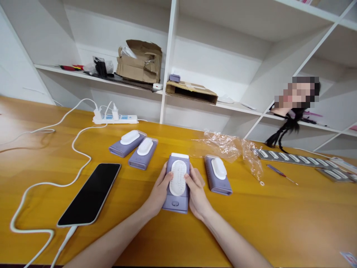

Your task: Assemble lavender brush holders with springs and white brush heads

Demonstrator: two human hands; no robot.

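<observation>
Between my two hands is a purple box-shaped device (175,204) with a white oval piece (178,178) on its upper face and a small oval button near its lower end. My left hand (161,188) grips its left side, thumb on the edge of the oval piece. On the other side my right hand (197,191) holds it the same way, thumb resting on the oval's right edge. A similar purple device (222,185) lies to the right, its white oval on top. Two more, one device (115,149) beside another device (141,160), lie to the left.
A phone (90,195) with a white cable lies at left. Behind it sits a power strip (119,119). To the right are crumpled clear plastic (223,145), a screwdriver (281,174) and a grey strip of white pieces (295,159). White shelves hold cardboard boxes (139,65) and a mannequin head (297,93).
</observation>
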